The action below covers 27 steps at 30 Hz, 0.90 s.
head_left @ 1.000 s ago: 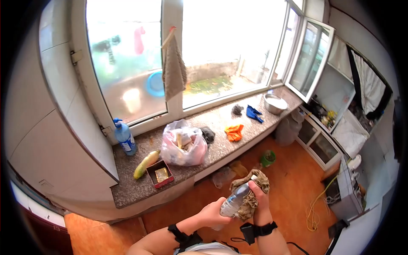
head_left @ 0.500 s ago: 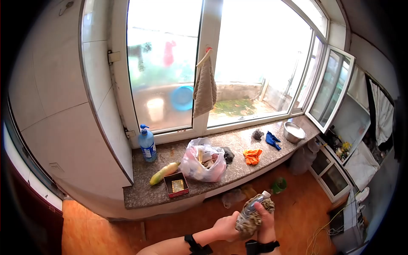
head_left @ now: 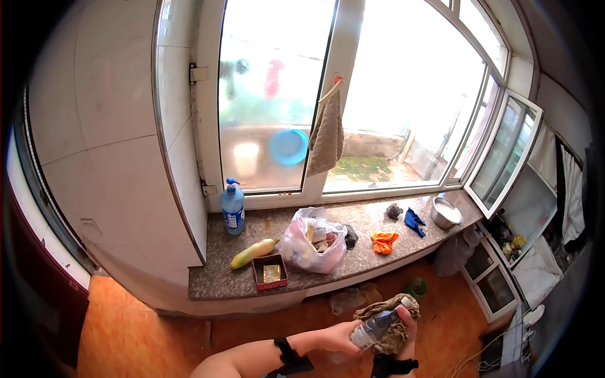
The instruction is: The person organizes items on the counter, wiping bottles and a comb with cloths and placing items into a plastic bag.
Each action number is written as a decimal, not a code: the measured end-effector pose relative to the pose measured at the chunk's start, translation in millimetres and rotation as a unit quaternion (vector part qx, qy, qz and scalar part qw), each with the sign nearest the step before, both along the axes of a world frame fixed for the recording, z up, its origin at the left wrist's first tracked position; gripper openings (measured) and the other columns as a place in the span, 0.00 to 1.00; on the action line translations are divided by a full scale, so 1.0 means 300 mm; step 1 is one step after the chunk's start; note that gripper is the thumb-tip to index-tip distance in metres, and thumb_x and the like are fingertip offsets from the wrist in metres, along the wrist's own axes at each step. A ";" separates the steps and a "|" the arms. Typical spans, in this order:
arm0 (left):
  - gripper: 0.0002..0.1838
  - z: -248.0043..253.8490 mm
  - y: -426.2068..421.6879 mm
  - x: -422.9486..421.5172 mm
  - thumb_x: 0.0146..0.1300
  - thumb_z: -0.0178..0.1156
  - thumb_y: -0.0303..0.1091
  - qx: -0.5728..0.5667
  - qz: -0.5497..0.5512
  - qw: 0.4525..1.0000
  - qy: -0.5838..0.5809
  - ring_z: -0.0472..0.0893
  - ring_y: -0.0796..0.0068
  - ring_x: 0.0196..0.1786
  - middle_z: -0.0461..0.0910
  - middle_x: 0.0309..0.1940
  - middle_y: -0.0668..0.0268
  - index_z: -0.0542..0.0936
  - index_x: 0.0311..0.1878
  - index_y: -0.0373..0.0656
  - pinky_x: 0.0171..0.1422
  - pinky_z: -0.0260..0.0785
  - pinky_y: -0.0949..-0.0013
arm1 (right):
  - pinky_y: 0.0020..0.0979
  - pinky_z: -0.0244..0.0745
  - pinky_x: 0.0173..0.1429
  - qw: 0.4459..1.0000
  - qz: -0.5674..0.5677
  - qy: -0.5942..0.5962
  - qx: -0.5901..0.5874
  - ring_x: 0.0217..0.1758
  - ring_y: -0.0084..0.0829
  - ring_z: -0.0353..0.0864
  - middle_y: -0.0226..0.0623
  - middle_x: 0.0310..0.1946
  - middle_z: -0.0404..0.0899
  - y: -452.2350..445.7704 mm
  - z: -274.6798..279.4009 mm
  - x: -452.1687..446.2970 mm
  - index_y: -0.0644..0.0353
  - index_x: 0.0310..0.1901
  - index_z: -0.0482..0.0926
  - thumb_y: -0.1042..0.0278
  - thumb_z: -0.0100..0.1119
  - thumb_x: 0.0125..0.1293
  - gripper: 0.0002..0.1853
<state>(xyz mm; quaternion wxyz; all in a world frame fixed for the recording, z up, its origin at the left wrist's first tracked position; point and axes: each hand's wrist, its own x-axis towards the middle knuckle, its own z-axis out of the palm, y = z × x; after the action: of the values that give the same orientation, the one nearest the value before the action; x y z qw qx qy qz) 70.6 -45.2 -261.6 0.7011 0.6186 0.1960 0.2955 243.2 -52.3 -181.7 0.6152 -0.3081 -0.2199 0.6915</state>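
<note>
A small clear bottle (head_left: 376, 329) with a pale label is held low in front of me, tilted with its top toward the upper right. My left hand (head_left: 342, 338) is closed around its lower end. A crumpled, patterned brown cloth (head_left: 393, 341) wraps part of the bottle. My right hand (head_left: 407, 329) grips this cloth against the bottle's upper part, thumb on top. Both hands are over the floor, in front of the counter. Cloth and fingers hide some of the bottle.
On the stone counter (head_left: 220, 282) stand a blue pump bottle (head_left: 233, 213), a yellow-green gourd (head_left: 253, 253), a red-rimmed tin (head_left: 271, 281), a filled plastic bag (head_left: 302, 242), an orange cloth (head_left: 384, 242), blue gloves (head_left: 414, 222) and a metal pot (head_left: 446, 214). A window sash (head_left: 504, 151) stands ajar.
The view has shifted, so the counter appears further right. The hands have turned the bottle and cloth; the cloth now spreads over the bottle's far side, and the white cap is less visible.
</note>
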 end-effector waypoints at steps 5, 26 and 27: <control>0.25 0.027 -0.036 0.030 0.52 0.68 0.42 0.274 0.246 0.840 0.398 0.84 0.48 0.38 0.82 0.39 0.53 0.68 0.47 0.41 0.40 0.76 0.54 | 0.33 0.79 0.39 0.967 -0.132 -0.212 0.054 0.33 0.32 0.83 0.38 0.33 0.84 0.109 -0.170 0.010 0.60 0.42 0.80 0.56 0.64 0.67 0.14; 0.43 -0.105 -0.067 0.001 0.47 0.78 0.45 -0.290 -0.204 0.924 -0.142 0.75 0.75 0.54 0.77 0.52 0.65 0.70 0.64 0.38 0.59 0.69 0.67 | 0.42 0.82 0.55 0.997 0.042 0.063 -0.013 0.47 0.43 0.85 0.48 0.48 0.83 -0.050 0.002 -0.029 0.67 0.56 0.75 0.61 0.67 0.59 0.26; 0.42 -0.108 -0.062 -0.001 0.47 0.78 0.45 -0.256 -0.174 0.944 -0.116 0.75 0.73 0.54 0.78 0.52 0.65 0.71 0.63 0.38 0.59 0.69 0.67 | 0.41 0.82 0.54 0.999 0.045 0.026 -0.009 0.47 0.42 0.84 0.47 0.47 0.83 -0.038 -0.020 -0.006 0.67 0.55 0.75 0.62 0.66 0.59 0.25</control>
<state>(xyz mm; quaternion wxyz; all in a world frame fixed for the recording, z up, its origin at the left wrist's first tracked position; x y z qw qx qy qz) 70.2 -63.8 -293.9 0.8941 0.4045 0.0712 0.1785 241.3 -63.6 -187.8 0.5863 -0.2848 -0.2112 0.7283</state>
